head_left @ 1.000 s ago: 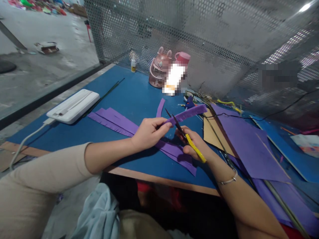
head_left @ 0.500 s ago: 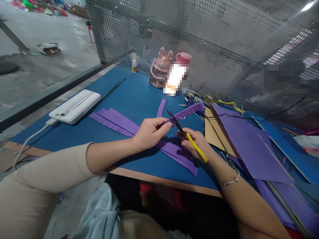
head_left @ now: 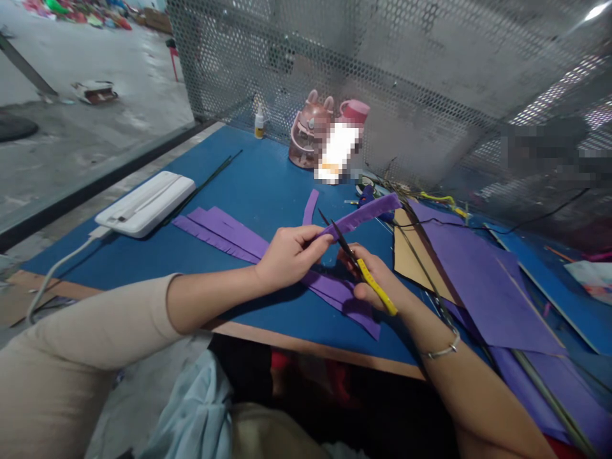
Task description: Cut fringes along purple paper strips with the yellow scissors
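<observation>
Grey concrete floor (head_left: 138, 83) across the far left, with a tall perforated metal panel (head_left: 296, 57) along the far side. In front, a blue worktop (head_left: 258, 185), brown-edged on the near side. On the right, overlapping purple sheets (head_left: 482, 280), between a blue board (head_left: 559, 287) farther right and a tan card (head_left: 415, 255) to the left. Loose purple strips (head_left: 224, 233) slantwise from middle left to near right, partly hidden behind the left grip (head_left: 287, 255), closed on one end of a held purple strip (head_left: 368, 212), raised above the worktop and pointing far right. Just right of it, the right grip (head_left: 375, 277), closed around yellow-handled scissors (head_left: 364, 271), blades slightly parted at the held strip; impossible to tell how deep in the edge. On the left, a white power bank (head_left: 146, 204) with a white cable (head_left: 52, 268) toward the near edge. At the far side, a pink eared container (head_left: 306, 134), partly covered by a bright pixelated patch (head_left: 338, 153). Right of centre, a blue glue gun (head_left: 367, 196), just beyond the held strip. Smallest, at far left of the container, a little white bottle (head_left: 259, 124), upright.
</observation>
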### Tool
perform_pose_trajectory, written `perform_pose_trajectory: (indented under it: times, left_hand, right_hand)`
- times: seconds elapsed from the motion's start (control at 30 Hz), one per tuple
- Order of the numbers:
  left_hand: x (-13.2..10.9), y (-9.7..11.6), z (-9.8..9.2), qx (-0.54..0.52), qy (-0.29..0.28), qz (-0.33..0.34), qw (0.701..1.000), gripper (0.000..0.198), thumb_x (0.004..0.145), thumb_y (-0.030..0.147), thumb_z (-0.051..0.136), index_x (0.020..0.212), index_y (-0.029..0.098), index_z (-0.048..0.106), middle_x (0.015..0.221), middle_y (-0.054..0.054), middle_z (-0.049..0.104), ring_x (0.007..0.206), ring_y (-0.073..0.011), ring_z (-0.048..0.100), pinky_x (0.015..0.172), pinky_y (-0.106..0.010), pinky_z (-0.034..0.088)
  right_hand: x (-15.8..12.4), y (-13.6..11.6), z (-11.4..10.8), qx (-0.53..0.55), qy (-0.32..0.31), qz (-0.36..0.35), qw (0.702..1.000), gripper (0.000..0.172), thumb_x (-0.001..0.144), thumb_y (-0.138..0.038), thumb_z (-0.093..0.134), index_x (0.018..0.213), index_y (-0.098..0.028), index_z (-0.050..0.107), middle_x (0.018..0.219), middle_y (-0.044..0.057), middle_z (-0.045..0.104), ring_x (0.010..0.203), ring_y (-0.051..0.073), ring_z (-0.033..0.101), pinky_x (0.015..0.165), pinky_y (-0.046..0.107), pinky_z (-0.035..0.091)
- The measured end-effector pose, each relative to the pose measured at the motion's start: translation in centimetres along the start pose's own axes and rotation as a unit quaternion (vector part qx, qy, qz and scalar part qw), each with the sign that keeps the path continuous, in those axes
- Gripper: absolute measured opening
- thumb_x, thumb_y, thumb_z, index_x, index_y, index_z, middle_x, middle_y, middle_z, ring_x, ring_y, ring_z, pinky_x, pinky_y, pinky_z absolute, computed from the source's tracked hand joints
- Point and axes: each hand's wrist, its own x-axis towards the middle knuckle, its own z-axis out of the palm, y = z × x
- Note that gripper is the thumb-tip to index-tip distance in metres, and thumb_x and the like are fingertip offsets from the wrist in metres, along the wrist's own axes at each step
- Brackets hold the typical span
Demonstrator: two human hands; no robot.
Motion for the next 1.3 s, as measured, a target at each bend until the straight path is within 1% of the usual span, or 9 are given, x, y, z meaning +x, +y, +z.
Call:
perform_pose_trajectory:
  times: [0.2,0.33,0.5,0.67,0.8,0.9,0.97,1.13,1.3]
  left_hand:
    - [0.0,-0.2,-0.1,0.003,-0.011,0.023,1.0,0.035,0.092,0.03,0.048,0.062,0.015,0.056,0.051,0.004,0.048,0.049,-0.0063,0.043,0.051,-0.019,0.035]
    - [0.0,-0.1,-0.1,-0.006,-0.016,0.027,1.0,0.034,0.092,0.029,0.048,0.063,0.015,0.056,0.052,0.004,0.049,0.049,-0.0057,0.043,0.051,-0.019,0.035]
    - [0.1,-0.1,-0.2,-0.028,-0.021,-0.004,0.999,0.034,0.092,0.029,0.049,0.062,0.014,0.056,0.053,0.004,0.052,0.047,-0.0048,0.047,0.049,-0.017,0.037]
    - [0.4,-0.9,-0.1,-0.081,-0.059,-0.063,0.993,0.027,0.09,0.036,0.052,0.078,0.014,0.061,0.069,0.001,0.061,0.045,-0.0059,0.056,0.044,-0.017,0.041]
    - [0.4,-1.1,0.0,-0.073,-0.044,-0.077,0.993,0.033,0.091,0.038,0.051,0.069,0.014,0.058,0.061,0.003,0.057,0.042,-0.0055,0.055,0.043,-0.016,0.04]
    - [0.4,-0.9,-0.1,-0.058,-0.019,-0.067,0.996,0.035,0.091,0.038,0.05,0.066,0.014,0.057,0.052,0.005,0.053,0.042,-0.005,0.051,0.045,-0.016,0.039]
    - [0.3,-0.8,-0.1,-0.051,-0.008,-0.064,0.997,0.034,0.092,0.039,0.05,0.069,0.015,0.059,0.051,0.005,0.052,0.041,-0.0049,0.05,0.045,-0.016,0.038]
    - [0.1,-0.7,-0.1,-0.038,-0.014,-0.062,0.997,0.032,0.091,0.038,0.051,0.074,0.014,0.063,0.052,0.005,0.053,0.042,-0.0048,0.047,0.045,-0.018,0.036]
    - [0.2,-0.5,-0.1,-0.022,-0.02,-0.046,0.998,0.034,0.091,0.036,0.051,0.069,0.014,0.064,0.049,0.005,0.051,0.046,-0.006,0.045,0.049,-0.019,0.035]
  right_hand:
    - [0.1,0.1,-0.1,-0.003,0.008,-0.018,1.0,0.079,0.066,-0.086,0.046,0.103,-0.017,0.057,0.096,0.007,0.054,0.074,0.017,0.048,0.063,0.029,0.041]
    - [0.1,0.0,0.1,-0.021,0.042,-0.031,0.998,0.065,0.076,-0.078,0.047,0.096,-0.017,0.059,0.082,0.003,0.054,0.066,0.014,0.046,0.06,0.028,0.038]
    - [-0.1,0.4,0.1,-0.069,0.052,-0.021,0.996,0.047,0.086,-0.063,0.052,0.096,-0.018,0.058,0.074,0.0,0.052,0.062,0.013,0.045,0.057,0.027,0.034]
    - [-0.3,1.0,-0.1,-0.108,0.059,-0.005,0.992,0.037,0.09,-0.054,0.05,0.095,-0.018,0.056,0.071,-0.001,0.051,0.058,0.012,0.042,0.057,0.026,0.032]
    - [-0.3,0.9,-0.2,-0.093,0.068,0.022,0.993,0.047,0.088,-0.063,0.047,0.097,-0.018,0.055,0.072,-0.001,0.05,0.059,0.012,0.042,0.057,0.026,0.034]
    - [-0.1,0.7,-0.2,-0.056,0.051,0.021,0.997,0.07,0.074,-0.081,0.046,0.106,-0.019,0.051,0.075,-0.001,0.047,0.062,0.013,0.041,0.057,0.026,0.035]
    - [-0.1,0.7,-0.3,-0.027,0.034,0.019,0.999,0.081,0.066,-0.088,0.044,0.11,-0.02,0.047,0.079,-0.001,0.045,0.065,0.014,0.04,0.058,0.026,0.036]
    - [-0.1,0.3,-0.5,-0.018,-0.004,0.023,1.0,0.082,0.064,-0.088,0.044,0.109,-0.02,0.047,0.08,0.0,0.044,0.064,0.013,0.039,0.057,0.026,0.037]
    - [0.0,-0.1,-0.4,-0.034,0.002,0.01,0.999,0.083,0.065,-0.088,0.043,0.11,-0.018,0.05,0.081,0.001,0.047,0.065,0.014,0.042,0.058,0.026,0.038]
